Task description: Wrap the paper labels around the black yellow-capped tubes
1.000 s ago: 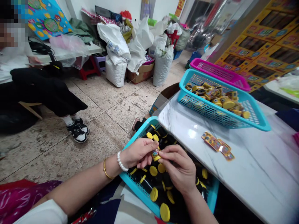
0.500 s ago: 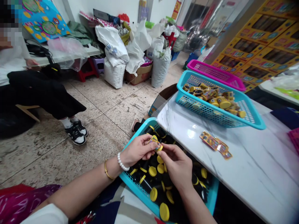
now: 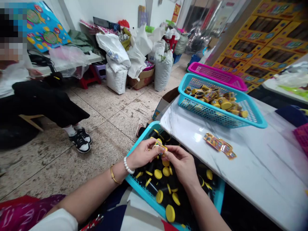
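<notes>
Over a blue basket full of small black jars with yellow lids, my two hands meet at a small printed yellow label. My left hand, with a pearl bracelet at its wrist, pinches the label between thumb and fingers. From the other side, the thumb and forefinger of my right hand close on its right edge. Whether the label is wrapped on a jar, my fingers hide. Several similar labels lie overlapping on the marble-patterned table to the right.
On the table stands a second blue basket holding labelled jars, with a pink basket behind it. Yellow printed boxes are stacked at back right. White sacks stand on the floor. A seated person is at left.
My hands stay together on the label, with only slight finger movement. The view has shifted a little, so the baskets and table sit slightly further left.
</notes>
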A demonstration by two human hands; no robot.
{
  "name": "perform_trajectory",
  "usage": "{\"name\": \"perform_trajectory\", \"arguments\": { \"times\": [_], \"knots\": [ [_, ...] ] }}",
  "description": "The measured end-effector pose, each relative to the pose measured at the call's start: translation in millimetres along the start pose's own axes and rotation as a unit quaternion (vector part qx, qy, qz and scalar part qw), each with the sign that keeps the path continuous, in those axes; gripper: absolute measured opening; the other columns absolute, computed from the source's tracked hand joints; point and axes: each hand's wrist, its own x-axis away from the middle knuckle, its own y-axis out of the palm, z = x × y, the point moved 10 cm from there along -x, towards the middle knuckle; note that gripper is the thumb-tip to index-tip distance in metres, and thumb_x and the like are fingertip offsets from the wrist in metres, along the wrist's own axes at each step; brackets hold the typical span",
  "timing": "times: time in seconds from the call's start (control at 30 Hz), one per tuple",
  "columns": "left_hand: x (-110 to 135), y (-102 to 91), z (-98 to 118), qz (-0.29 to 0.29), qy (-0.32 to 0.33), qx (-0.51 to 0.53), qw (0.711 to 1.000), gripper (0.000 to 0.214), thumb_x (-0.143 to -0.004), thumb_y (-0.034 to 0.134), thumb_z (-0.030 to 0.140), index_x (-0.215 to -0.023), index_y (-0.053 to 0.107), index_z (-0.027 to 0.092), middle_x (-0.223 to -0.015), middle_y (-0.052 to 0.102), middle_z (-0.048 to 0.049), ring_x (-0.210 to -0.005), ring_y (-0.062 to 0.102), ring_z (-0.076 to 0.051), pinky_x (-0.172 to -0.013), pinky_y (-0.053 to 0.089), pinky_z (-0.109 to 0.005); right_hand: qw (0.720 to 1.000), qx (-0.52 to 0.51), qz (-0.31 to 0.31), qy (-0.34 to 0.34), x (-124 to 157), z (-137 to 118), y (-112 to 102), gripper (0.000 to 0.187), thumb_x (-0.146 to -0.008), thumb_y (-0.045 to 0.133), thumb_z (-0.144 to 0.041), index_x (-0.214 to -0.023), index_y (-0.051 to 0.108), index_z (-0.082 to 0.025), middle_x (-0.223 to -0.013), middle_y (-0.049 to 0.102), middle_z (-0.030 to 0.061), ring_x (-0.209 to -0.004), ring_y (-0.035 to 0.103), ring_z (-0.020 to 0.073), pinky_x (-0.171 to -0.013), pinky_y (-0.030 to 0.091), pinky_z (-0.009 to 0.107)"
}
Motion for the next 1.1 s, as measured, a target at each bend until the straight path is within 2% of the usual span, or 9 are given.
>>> {"name": "perform_trajectory", "arguments": {
  "times": [0.07,0.2,0.33,0.47,0.6,0.73,0.83,0.97,1.1],
  "knots": [
    [-2.2,0.7,3.4,0.0,0.021,0.0,1.0,0.038,-0.083,0.064,0.05,-0.092,0.06,0.014,-0.073,0.05,0.0029,-0.051,0.043,-0.005,-0.043,0.035,-0.017,0.999,-0.023,0.0,0.032,-0.6,9.8,0.5,0.033,-0.065,0.083,-0.037,-0.088,0.073,-0.015,-0.083,0.074,0.007,-0.068,0.07,0.0184,-0.067,0.06,0.032],
    [-3.7,5.5,2.9,-0.024,0.021,0.012,0.999,0.038,-0.082,0.066,0.047,-0.1,0.06,0.015,-0.079,0.055,0.0011,-0.052,0.048,-0.005,-0.045,0.039,-0.016,0.994,-0.082,0.002,0.078,-1.9,25.0,-1.9,0.033,-0.063,0.085,-0.035,-0.086,0.072,-0.014,-0.079,0.073,0.0061,-0.064,0.07,0.0161,-0.063,0.06,0.028],
    [0.7,7.3,-2.5,-0.037,-0.021,0.017,0.999,0.039,-0.084,0.063,0.05,-0.102,0.056,0.016,-0.06,0.055,0.0043,-0.042,0.047,-0.006,-0.037,0.035,-0.014,0.992,-0.091,-0.028,0.082,-0.8,23.4,1.0,0.037,-0.069,0.081,-0.038,-0.095,0.068,-0.016,-0.081,0.073,0.0049,-0.061,0.069,0.015,-0.06,0.059,0.028],
    [3.8,2.0,-8.0,0.0,-0.08,0.05,0.996,0.041,-0.085,0.056,0.058,-0.086,0.051,0.017,-0.051,0.053,0.0053,-0.032,0.042,-0.006,-0.028,0.026,-0.013,0.997,-0.019,-0.072,-0.035,4.0,-1.4,7.5,0.038,-0.073,0.079,-0.032,-0.107,0.065,-0.021,-0.097,0.072,0.0054,-0.074,0.07,0.0165,-0.073,0.059,0.032],
    [0.7,-1.6,-5.0,0.034,-0.083,0.079,0.993,0.042,-0.082,0.06,0.057,-0.081,0.054,0.015,-0.056,0.053,0.0047,-0.035,0.041,-0.003,-0.03,0.029,-0.011,0.984,0.09,-0.051,-0.147,13.8,-18.2,7.6,0.026,-0.081,0.071,-0.025,-0.106,0.067,-0.022,-0.097,0.071,0.0062,-0.087,0.069,0.0195,-0.08,0.059,0.033],
    [0.1,-2.0,-5.7,0.045,-0.091,0.09,0.991,0.042,-0.08,0.063,0.056,-0.08,0.053,0.015,-0.06,0.054,0.0049,-0.033,0.039,-0.001,-0.029,0.025,-0.011,0.945,0.207,-0.023,-0.254,27.4,-33.1,11.3,0.048,-0.078,0.072,-0.02,-0.124,0.058,-0.024,-0.108,0.067,0.0074,-0.089,0.069,0.0193,-0.08,0.061,0.034],
    [2.4,0.0,-9.5,0.036,-0.118,0.086,0.989,0.042,-0.08,0.063,0.057,-0.081,0.051,0.017,-0.051,0.051,0.0066,-0.03,0.039,-0.004,-0.026,0.022,-0.012,0.915,0.258,0.0,-0.312,36.0,-42.3,13.0,0.04,-0.078,0.071,-0.017,-0.117,0.063,-0.022,-0.105,0.067,0.0071,-0.085,0.069,0.018,-0.077,0.062,0.032],
    [2.3,5.9,-10.2,0.004,-0.116,0.11,0.987,0.039,-0.081,0.065,0.053,-0.084,0.051,0.016,-0.053,0.054,0.0052,-0.034,0.043,-0.005,-0.029,0.026,-0.011,0.959,0.183,0.022,-0.216,25.9,-28.6,3.5,0.03,-0.079,0.071,-0.021,-0.109,0.066,-0.02,-0.089,0.073,0.0054,-0.074,0.071,0.0176,-0.069,0.063,0.03],
    [-1.7,5.5,-5.1,-0.013,-0.048,0.102,0.994,0.036,-0.083,0.065,0.047,-0.091,0.053,0.015,-0.058,0.054,0.0052,-0.041,0.044,-0.003,-0.037,0.032,-0.012,0.991,0.083,0.03,-0.104,17.3,-11.5,1.4,0.029,-0.075,0.076,-0.027,-0.101,0.069,-0.017,-0.084,0.075,0.0058,-0.07,0.073,0.0184,-0.068,0.062,0.03]
  ]
}}
